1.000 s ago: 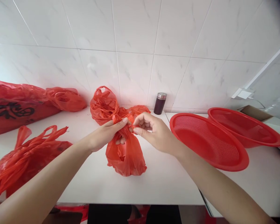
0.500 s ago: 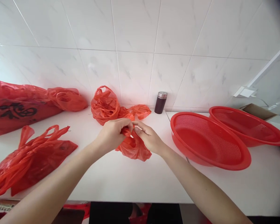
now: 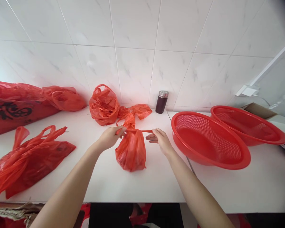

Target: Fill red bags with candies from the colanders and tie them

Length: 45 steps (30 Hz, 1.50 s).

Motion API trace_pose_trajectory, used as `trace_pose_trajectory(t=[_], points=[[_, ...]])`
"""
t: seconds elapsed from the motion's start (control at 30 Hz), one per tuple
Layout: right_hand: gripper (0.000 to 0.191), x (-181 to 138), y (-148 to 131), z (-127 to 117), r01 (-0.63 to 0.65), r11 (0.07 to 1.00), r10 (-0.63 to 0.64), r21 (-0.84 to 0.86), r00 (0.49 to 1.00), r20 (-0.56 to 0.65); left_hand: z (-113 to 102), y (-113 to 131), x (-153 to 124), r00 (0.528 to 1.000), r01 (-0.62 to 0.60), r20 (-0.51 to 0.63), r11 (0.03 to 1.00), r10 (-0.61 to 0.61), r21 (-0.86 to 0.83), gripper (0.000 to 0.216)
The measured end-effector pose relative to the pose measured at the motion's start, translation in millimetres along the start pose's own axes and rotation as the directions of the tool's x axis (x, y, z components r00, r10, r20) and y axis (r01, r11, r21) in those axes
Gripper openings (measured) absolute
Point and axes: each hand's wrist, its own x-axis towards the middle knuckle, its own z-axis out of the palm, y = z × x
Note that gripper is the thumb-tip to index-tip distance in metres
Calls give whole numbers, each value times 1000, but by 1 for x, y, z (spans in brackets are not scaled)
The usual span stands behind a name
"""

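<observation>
A small filled red plastic bag point(image 3: 131, 152) sits on the white tabletop in front of me, its neck gathered. My left hand point(image 3: 111, 137) is closed on one twisted handle at the bag's left. On the other side, my right hand point(image 3: 160, 138) pinches the opposite handle, which is drawn out taut and level. What is inside the bag cannot be made out. Just behind it, a loose red plastic bag point(image 3: 142, 111) lies crumpled, beside an upright round red bag point(image 3: 104, 106) stuffed with more thin red plastic.
Two red plastic colanders point(image 3: 211, 139) stand at the right. A dark flask point(image 3: 161, 102) with a silver lid is near the tiled wall point(image 3: 133, 25). Red bags point(image 3: 38, 161) lie at the left, with a large printed red bag point(image 3: 16, 110) behind. A cardboard box point(image 3: 255, 110) is far right.
My hands were close together over the bag's top; now they are apart, pulling the handles sideways. The bag stands rounder, its neck drawn tight. The view has shifted slightly.
</observation>
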Motion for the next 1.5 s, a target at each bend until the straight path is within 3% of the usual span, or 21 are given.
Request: trace_pose_trajectory(t=[0.1, 0.2, 0.33, 0.47, 0.53, 0.7, 0.9, 1.07, 1.27, 1.5], points=[[31, 5, 30, -18, -51, 995, 41, -82, 992, -118, 15, -34, -13, 995, 85, -48, 992, -89, -92, 45], [32, 8, 45, -18, -28, 988, 3, -153, 987, -163, 41, -52, -24, 968, 129, -198, 980, -157, -150, 48], [35, 9, 45, 6, 28, 966, -76, -256, 981, -181, 72, -48, -25, 892, 166, -392, 969, -227, -182, 47], [38, 6, 46, 34, 95, 851, -173, -516, 979, -105, 90, -35, -17, 861, 205, -443, 968, -249, -145, 42], [32, 7, 50, 42, 86, 814, -171, -575, 981, -96, 95, -33, -13, 859, 235, -444, 966, -256, -103, 41], [15, 14, 64, 38, -9, 825, -94, -565, 984, -153, 96, -43, -1, 880, 333, -368, 942, -299, 32, 40], [11, 23, 69, 27, -152, 753, -5, -640, 971, -237, 86, -62, 13, 900, 417, -234, 885, -368, 209, 35], [14, 26, 66, 26, -186, 723, 16, -665, 967, -254, 84, -70, 17, 909, 414, -190, 844, -370, 340, 32], [14, 29, 74, 18, -166, 795, 13, -584, 966, -257, 87, -73, 16, 915, 403, -194, 811, -353, 424, 34], [16, 34, 90, 9, -52, 933, -50, -357, 961, -272, 90, -70, 9, 933, 359, -208, 822, -295, 442, 32]])
